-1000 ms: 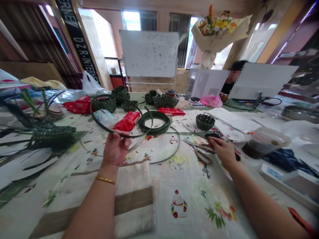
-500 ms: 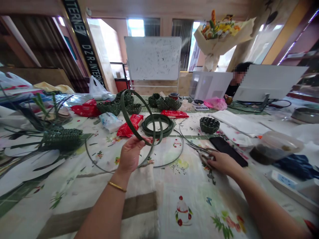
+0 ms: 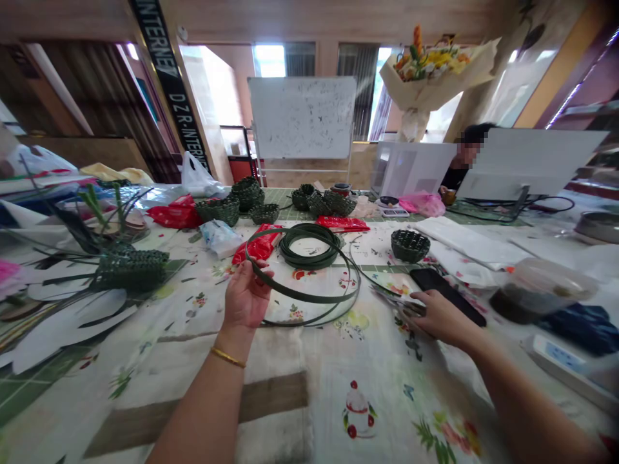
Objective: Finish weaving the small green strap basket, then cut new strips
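Observation:
My left hand (image 3: 246, 298) pinches a long dark green strip (image 3: 309, 298) that curls in a low loop over the flowered tablecloth (image 3: 367, 399). Just beyond the loop lies a coil of the same green strip (image 3: 309, 245). My right hand (image 3: 438, 316) rests palm down on a pair of scissors (image 3: 394, 298), fingers curled over the handles. A black phone (image 3: 447, 287) lies beside that hand, and a small woven green basket (image 3: 410, 245) stands behind it.
Several woven green baskets (image 3: 249, 196) and red packets (image 3: 258, 245) sit at the table's far side. A half-woven piece with loose strips (image 3: 128, 270) lies left. A lidded plastic tub (image 3: 541, 287) stands right. A person sits behind white screens (image 3: 527, 161) at the back.
The green strip stood up in a tall loop half a second ago; now it lies low and flat over the cloth. My right hand moved left off the phone onto the scissors.

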